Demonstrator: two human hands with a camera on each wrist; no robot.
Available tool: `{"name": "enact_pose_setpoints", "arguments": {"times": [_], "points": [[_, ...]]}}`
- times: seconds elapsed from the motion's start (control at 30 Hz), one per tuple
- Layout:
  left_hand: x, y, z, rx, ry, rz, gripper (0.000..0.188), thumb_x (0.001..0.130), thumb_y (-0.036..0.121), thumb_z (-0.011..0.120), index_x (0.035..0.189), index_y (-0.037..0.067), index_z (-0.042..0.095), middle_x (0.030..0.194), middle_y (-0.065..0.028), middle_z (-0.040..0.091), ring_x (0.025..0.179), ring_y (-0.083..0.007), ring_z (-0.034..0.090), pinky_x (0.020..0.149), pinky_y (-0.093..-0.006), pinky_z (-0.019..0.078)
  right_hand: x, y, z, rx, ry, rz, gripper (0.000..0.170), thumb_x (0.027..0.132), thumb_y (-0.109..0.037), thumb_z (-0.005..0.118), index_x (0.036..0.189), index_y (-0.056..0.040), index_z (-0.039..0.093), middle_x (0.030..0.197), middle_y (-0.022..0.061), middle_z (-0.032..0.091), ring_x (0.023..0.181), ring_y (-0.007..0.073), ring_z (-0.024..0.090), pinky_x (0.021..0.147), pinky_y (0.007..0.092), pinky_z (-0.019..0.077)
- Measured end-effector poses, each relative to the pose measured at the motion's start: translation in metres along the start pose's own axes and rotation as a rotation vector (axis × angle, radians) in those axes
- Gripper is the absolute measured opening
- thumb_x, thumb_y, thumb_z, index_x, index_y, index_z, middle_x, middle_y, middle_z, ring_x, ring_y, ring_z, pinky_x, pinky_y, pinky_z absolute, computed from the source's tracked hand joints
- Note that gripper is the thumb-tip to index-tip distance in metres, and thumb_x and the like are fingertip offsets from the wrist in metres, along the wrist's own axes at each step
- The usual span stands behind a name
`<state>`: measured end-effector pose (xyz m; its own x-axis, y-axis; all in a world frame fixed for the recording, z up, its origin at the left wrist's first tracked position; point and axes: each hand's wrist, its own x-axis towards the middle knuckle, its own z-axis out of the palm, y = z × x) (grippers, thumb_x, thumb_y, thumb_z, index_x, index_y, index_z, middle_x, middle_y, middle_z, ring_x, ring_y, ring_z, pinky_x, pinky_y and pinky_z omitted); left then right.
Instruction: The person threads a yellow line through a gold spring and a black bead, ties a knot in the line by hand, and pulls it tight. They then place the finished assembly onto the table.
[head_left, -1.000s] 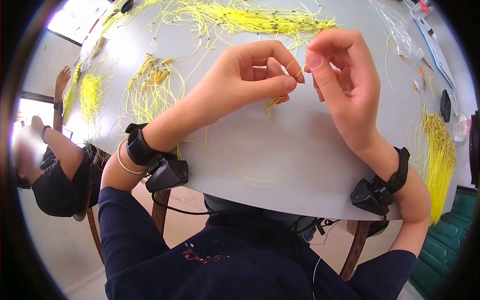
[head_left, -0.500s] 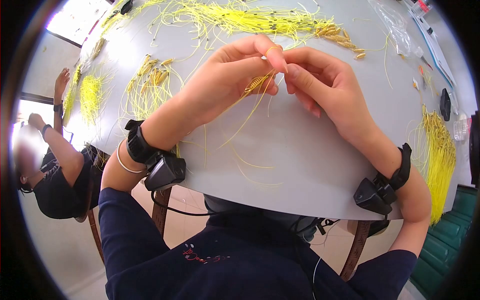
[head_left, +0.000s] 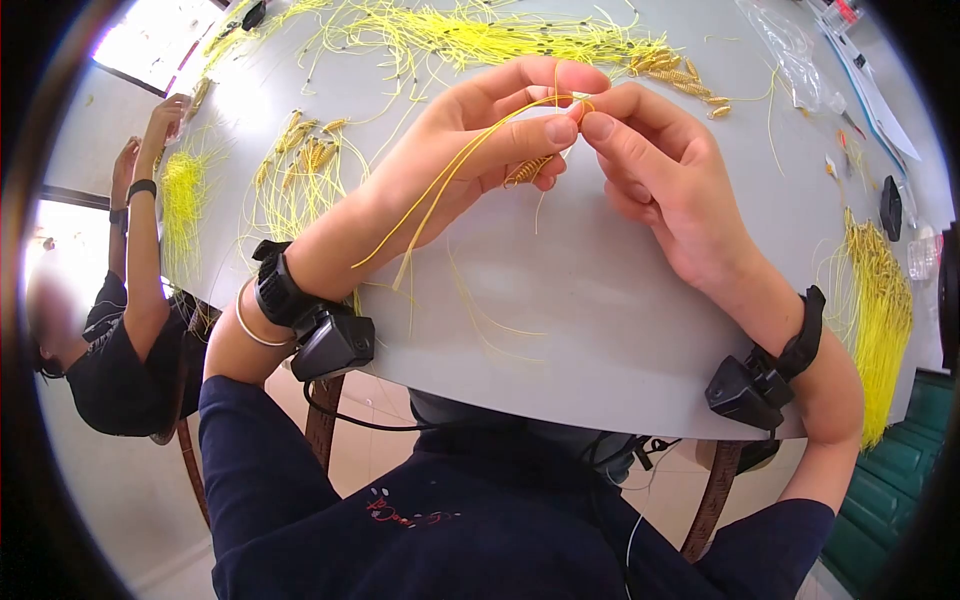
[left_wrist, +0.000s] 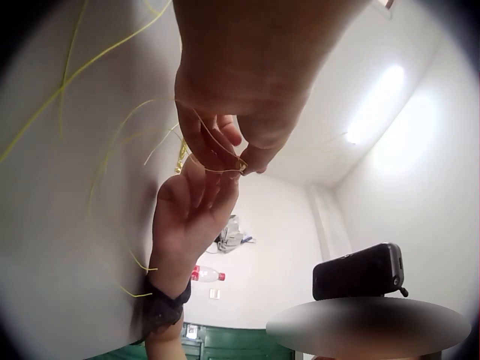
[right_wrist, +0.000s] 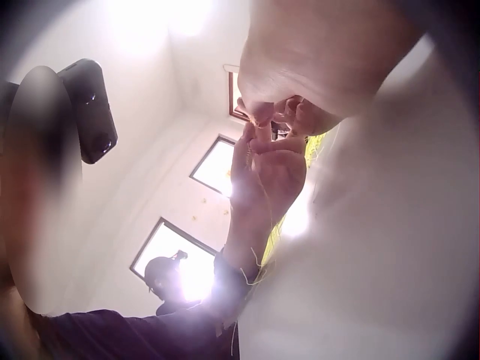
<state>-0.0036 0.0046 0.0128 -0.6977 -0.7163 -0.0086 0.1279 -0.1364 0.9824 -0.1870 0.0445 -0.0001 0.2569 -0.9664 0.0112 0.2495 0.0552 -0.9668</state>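
Note:
In the head view my left hand (head_left: 480, 135) holds yellow fishing line (head_left: 447, 178) between thumb and index finger. The line's loose ends trail back over that thumb and wrist. A gold coiled spring (head_left: 526, 171) sits under the left thumb, at the curled lower fingers. Thumb and index finger of my right hand (head_left: 665, 165) pinch the line right at the left fingertips. A small loop of line (left_wrist: 243, 166) shows at the meeting fingertips in the left wrist view. The right wrist view has the fingers overlapping, which hides the pinched spot.
Bundles of yellow line (head_left: 480, 38) with gold springs (head_left: 690, 82) lie along the table's far side. More springs with line (head_left: 310, 150) lie at left, and a thick bundle (head_left: 875, 330) at right. A plastic bag (head_left: 790, 55) lies far right. Another person (head_left: 120, 350) works at left.
The hands came together and the gold spring came into view in the left hand. The line ends swung from hanging over the table to lying across the left hand. The other person's arm reached forward.

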Motion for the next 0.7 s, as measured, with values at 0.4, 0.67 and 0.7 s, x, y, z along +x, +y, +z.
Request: {"name": "enact_pose_setpoints", "arguments": {"times": [0.4, 0.67, 0.7], "points": [[0.005, -0.007, -0.006, 0.124, 0.082, -0.038, 0.032, 0.085, 0.017, 0.06, 0.114, 0.005, 0.053, 0.089, 0.0002, 0.054, 0.072, -0.0055, 0.05, 0.062, -0.0195, 0.0402, 0.005, 0.001, -0.023, 0.376, -0.069, -0.029, 0.02, 0.09, -0.023, 0.048, 0.094, -0.0045, 0.055, 0.07, 0.0014, 0.055, 0.055, 0.0077, 0.046, 0.052, 0.0209, 0.0345], [0.003, -0.006, -0.003, 0.311, 0.014, -0.052, 0.028, 0.084, 0.014, 0.061, 0.109, 0.001, 0.055, 0.095, -0.002, 0.059, 0.064, -0.0053, 0.053, 0.055, -0.0188, 0.0419, 0.009, 0.005, -0.017, 0.244, 0.061, -0.251, 0.016, 0.094, -0.016, 0.04, 0.096, -0.0051, 0.051, 0.1, 0.0154, 0.062, 0.088, 0.0183, 0.06, 0.072, 0.0278, 0.0461], [0.003, -0.006, -0.004, 0.302, -0.003, -0.05, 0.027, 0.084, 0.013, 0.06, 0.108, 0.001, 0.055, 0.098, -0.0026, 0.059, 0.065, -0.0054, 0.054, 0.056, -0.0191, 0.0428, 0.01, 0.005, -0.015, 0.184, 0.108, -0.279, 0.015, 0.094, -0.016, 0.039, 0.097, -0.0052, 0.05, 0.101, 0.0155, 0.062, 0.09, 0.0186, 0.06, 0.076, 0.0288, 0.0463]]}}
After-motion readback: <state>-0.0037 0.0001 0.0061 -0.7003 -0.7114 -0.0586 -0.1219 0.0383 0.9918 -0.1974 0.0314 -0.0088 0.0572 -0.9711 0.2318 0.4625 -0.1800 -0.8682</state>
